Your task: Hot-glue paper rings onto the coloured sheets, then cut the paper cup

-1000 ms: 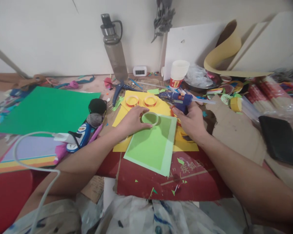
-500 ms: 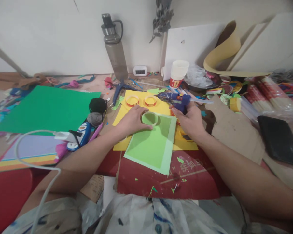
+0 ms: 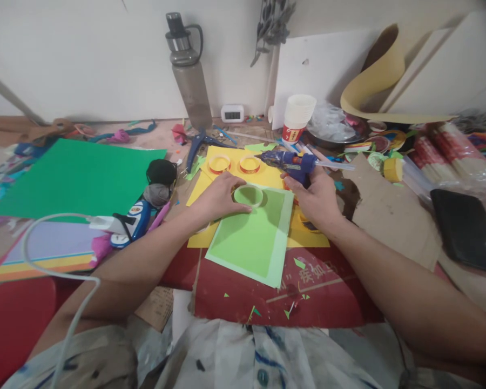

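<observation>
My left hand [image 3: 222, 199] grips the left side of a pale ring [image 3: 260, 198] between thumb and fingers. The ring rests on a light green sheet [image 3: 243, 243], which overlaps a yellow sheet [image 3: 198, 195]. My right hand [image 3: 316, 197] is wrapped round a blue glue gun [image 3: 291, 165], whose tip points left, above the yellow sheet. Behind my left hand, two more rings stand on the yellow sheet, one at the left [image 3: 219, 164] and one beside the gun's tip [image 3: 249, 164]. Part of another ring shows under my right wrist.
A grey bottle [image 3: 192, 89], a small white clock [image 3: 232, 113] and stacked paper cups [image 3: 298, 119] stand at the back. A green sheet [image 3: 76, 178] lies left; a black phone [image 3: 465, 229] lies right. A white cable [image 3: 81, 302] hangs by my left arm.
The camera view has shifted slightly, so things at the back appear a little higher. Both hands keep their holds, with little visible movement.
</observation>
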`<state>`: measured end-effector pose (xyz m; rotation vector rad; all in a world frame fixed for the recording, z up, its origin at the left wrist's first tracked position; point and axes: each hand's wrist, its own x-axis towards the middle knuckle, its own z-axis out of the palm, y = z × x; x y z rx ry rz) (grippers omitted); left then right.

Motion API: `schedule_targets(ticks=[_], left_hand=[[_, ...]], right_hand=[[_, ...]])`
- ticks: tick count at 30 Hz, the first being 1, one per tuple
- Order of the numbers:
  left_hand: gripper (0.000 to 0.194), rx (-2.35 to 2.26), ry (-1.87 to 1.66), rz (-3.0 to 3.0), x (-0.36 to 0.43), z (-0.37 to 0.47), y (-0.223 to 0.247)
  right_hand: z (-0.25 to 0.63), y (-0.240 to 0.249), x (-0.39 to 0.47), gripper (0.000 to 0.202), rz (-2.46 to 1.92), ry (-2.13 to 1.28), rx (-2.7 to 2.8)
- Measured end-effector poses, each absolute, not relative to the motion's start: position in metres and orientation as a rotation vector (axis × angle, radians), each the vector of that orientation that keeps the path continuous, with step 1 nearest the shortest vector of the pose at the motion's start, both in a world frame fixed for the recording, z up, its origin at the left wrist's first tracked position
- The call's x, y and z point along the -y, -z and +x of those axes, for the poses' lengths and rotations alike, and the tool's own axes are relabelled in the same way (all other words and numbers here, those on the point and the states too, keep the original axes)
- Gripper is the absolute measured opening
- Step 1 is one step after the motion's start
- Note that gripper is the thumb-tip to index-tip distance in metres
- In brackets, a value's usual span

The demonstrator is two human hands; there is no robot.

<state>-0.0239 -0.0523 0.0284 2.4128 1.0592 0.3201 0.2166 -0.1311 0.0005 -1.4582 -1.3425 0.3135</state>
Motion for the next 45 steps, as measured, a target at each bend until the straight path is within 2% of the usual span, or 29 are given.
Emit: schedule_targets(ticks=[4, 9, 14, 20, 33, 40, 45], left_hand=[[0.061, -1.056, -0.322, 2.401, 0.053, -0.024, -0.028], [0.075, -1.089, -0.321, 2.353, 0.054, -0.024, -0.03], [0.056, -1.112, -0.323, 2.35, 0.056, -0.023, -0.031], [0.049, -1.081, -0.329, 2.382, 0.056, -0.024, -0.029], [0.064, -1.072, -0.332, 2.418, 0.052, -0.023, -0.022], [0.056, -1.044, -0.293, 2.452, 0.048, -0.023, -0.025], [0.057, -1.005, -0.271, 2.47, 0.044, -0.024, -0.026]], right_hand=[[0.218, -0.001, 0.133, 0.042, -1.529, -0.268, 1.366], [0.22, 0.0, 0.134, 0.043, -1.545, -0.249, 1.409], [0.22, -0.002, 0.134, 0.048, -1.506, -0.237, 1.417], [0.222, 0.003, 0.132, 0.043, -1.484, -0.282, 1.41], [0.222, 0.001, 0.133, 0.041, -1.468, -0.27, 1.396], [0.217, 0.008, 0.133, 0.042, -1.406, -0.45, 1.362], [0.22, 0.014, 0.13, 0.047, -1.449, -0.434, 1.339]])
